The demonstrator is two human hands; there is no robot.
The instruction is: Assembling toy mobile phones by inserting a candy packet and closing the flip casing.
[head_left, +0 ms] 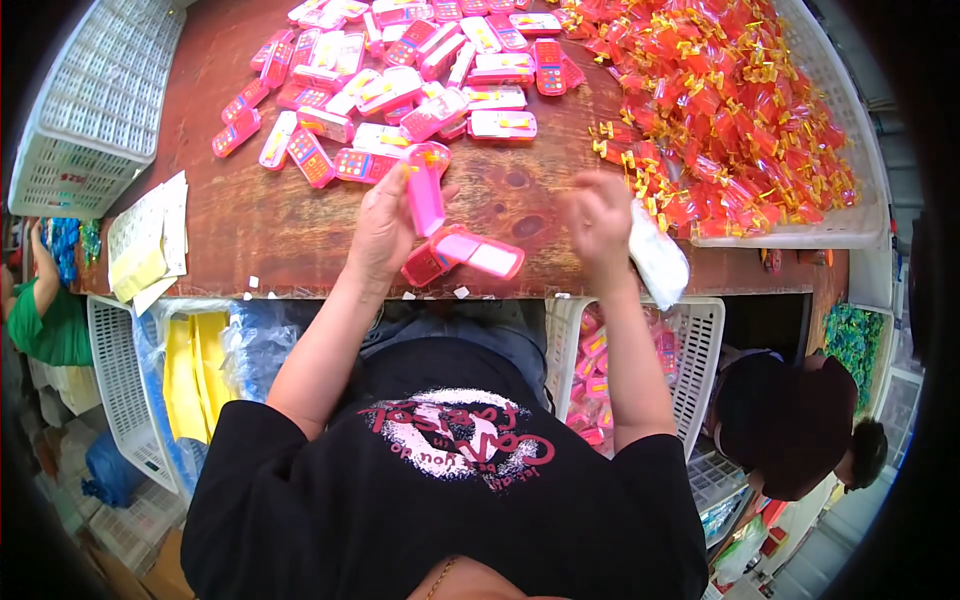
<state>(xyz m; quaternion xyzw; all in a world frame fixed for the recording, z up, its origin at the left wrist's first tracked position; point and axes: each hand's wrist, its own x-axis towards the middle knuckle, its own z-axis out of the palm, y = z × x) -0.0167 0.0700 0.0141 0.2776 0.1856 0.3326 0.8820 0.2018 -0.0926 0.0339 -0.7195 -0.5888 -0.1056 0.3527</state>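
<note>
My left grip (385, 220) is clasped round a pink toy phone (425, 200), its long axis near 12 to 6 o'clock. An unfolded toy phone (485, 256) rests on the surface (250, 215) at about 4 o'clock from that grip, its pale-panelled half pointing roughly 10 to 4. It lies at between 8 and 9 o'clock from my right grip (600, 225), so the left is nearer. The right one is blurred with fingers curled; I cannot tell whether it holds anything. A white plastic bag (657, 262) sits just beside it at 4 o'clock. For writing, I see maroon lettering on the black shirt (450, 520), and papers (150, 235) at 9 o'clock with print too small for me to read
</note>
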